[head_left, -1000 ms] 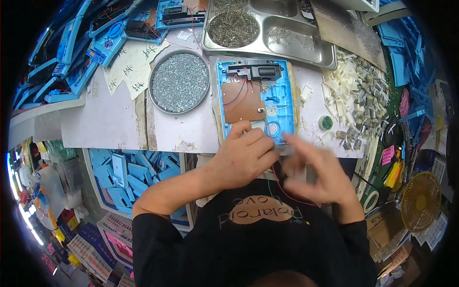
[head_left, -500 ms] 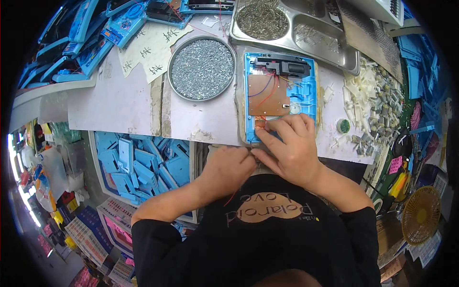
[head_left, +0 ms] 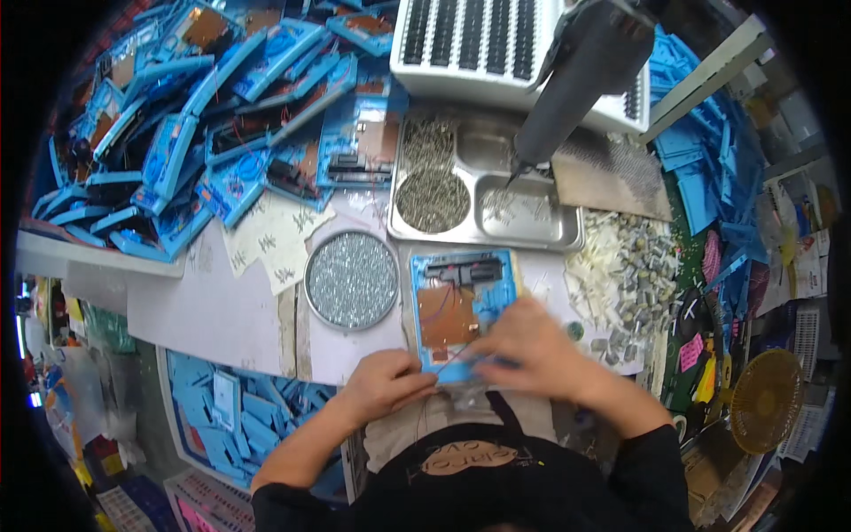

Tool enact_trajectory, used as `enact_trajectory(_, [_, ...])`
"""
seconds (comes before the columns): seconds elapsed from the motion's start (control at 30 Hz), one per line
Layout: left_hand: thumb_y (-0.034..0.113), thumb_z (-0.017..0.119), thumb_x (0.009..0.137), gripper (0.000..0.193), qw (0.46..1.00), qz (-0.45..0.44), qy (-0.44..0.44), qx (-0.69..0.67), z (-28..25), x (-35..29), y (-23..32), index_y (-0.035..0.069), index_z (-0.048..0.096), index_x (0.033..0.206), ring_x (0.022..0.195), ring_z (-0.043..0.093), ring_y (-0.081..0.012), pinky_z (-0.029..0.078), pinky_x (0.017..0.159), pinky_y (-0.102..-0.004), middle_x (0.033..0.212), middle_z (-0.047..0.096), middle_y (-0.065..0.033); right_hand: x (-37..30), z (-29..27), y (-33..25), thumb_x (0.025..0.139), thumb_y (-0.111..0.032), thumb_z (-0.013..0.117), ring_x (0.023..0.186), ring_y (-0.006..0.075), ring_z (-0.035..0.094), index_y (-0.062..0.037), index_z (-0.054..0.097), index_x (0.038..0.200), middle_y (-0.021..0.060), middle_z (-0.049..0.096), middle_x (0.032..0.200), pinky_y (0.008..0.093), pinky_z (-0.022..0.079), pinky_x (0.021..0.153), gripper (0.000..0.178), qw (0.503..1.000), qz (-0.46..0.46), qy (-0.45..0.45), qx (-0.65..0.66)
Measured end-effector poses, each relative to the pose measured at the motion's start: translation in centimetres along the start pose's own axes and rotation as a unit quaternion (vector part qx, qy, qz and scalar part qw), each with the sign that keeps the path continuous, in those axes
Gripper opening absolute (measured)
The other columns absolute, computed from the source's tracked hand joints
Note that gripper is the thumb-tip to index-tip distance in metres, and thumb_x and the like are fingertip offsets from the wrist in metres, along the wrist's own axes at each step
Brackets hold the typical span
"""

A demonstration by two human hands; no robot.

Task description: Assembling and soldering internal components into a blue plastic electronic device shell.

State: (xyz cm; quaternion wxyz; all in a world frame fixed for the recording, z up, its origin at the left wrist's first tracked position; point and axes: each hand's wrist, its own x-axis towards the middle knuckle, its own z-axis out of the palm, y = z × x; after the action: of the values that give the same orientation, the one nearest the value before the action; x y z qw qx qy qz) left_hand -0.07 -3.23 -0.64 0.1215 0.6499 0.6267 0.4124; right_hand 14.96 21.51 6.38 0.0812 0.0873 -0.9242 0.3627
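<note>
A blue plastic housing (head_left: 507,266) lies open at the table's front edge. Inside it are a brown circuit board (head_left: 446,317), a black module (head_left: 464,270) along the far side and thin wires. My left hand (head_left: 381,387) rests at the housing's near left corner, fingers pressed together; a thin wire seems to trail below them, but what they grip is too small to make out. Over the near right part of the housing is my right hand (head_left: 530,348), smeared by motion, so its fingers cannot be read.
A round dish of small metal parts (head_left: 351,280) stands left of the housing. Behind are a steel compartment tray (head_left: 483,238) with screws and a hanging black electric screwdriver (head_left: 567,93). White and grey pieces (head_left: 620,275) lie right; blue housings (head_left: 168,160) pile up left.
The view has tilted up, bringing the screwdriver and white rack into sight. My right hand has lifted off the board's near edge and moved right; my left has shifted left, away from it.
</note>
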Motion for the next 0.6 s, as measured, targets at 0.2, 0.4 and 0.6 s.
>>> enact_trajectory(0.2, [0.018,0.088,0.076,0.021,0.999,-0.033,-0.021,-0.015,-0.6,0.4,0.2,0.013,0.077,0.094,0.065,0.06,-0.023,0.048,0.055,-0.0353,0.076,0.06,-0.0041,8.5,-18.5,12.9,0.089,-0.015,0.072,0.079,0.0248,0.068,-0.0033,0.077,0.098,0.0117,0.074,0.089,0.033,0.053,0.075,0.016,0.896,0.122,0.37,-0.213])
enact_trajectory(0.4, [0.017,0.091,0.072,0.028,0.998,-0.054,-0.038,-0.022,-0.4,0.8,0.3,0.014,0.079,0.096,0.065,0.06,-0.0197,0.048,0.055,-0.0324,0.077,0.06,-0.0026,14.4,-29.2,23.4,0.086,-0.014,0.069,0.105,0.0347,0.062,-0.0133,0.075,0.109,0.0094,0.071,0.111,0.0436,0.052,0.091,0.024,0.727,0.119,0.402,-0.544])
enact_trajectory(0.6, [0.019,0.086,0.077,0.019,0.995,-0.087,-0.029,-0.028,-0.6,0.4,1.0,0.012,0.076,0.091,0.068,0.063,-0.025,0.049,0.057,-0.0372,0.079,0.062,-0.0048,16.0,-32.1,25.8,0.084,-0.004,0.07,0.102,0.0301,0.063,-0.0058,0.072,0.11,0.0078,0.07,0.106,0.0384,0.054,0.088,0.026,0.712,0.04,0.373,-0.593])
